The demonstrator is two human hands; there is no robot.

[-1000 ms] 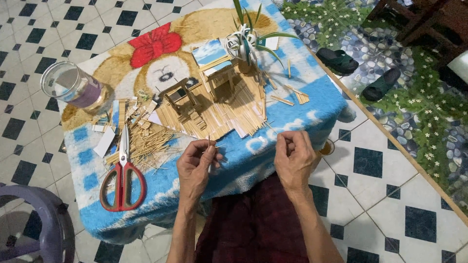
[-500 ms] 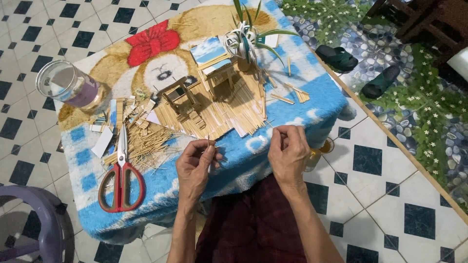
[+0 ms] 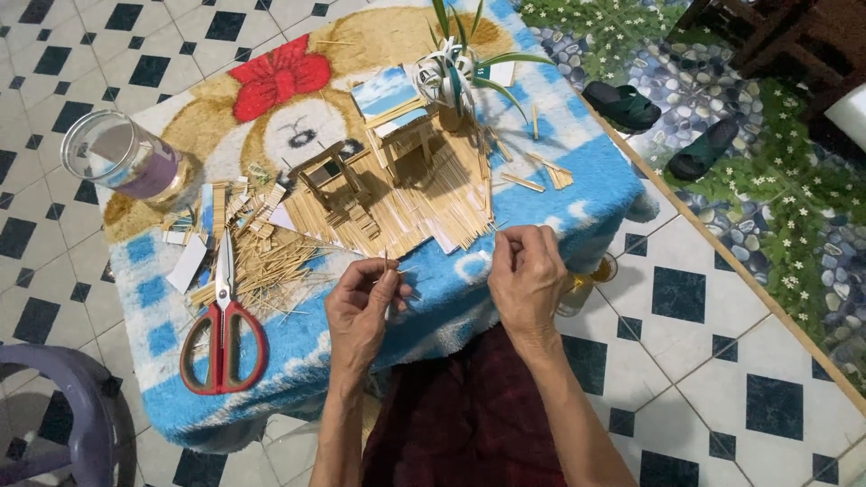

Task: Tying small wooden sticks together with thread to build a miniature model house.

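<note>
blue blanket (image 3: 505, 298), left hand (image 3: 361, 311) pinching stick (image 3: 386, 263)

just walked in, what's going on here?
A person sits at a small table covered by a blue blanket. The left hand pinches a thin stick upright; the right hand is pinched too, but what it holds is too small to tell. A model house of sticks stands ahead, with red scissors and a jar at left.
</note>
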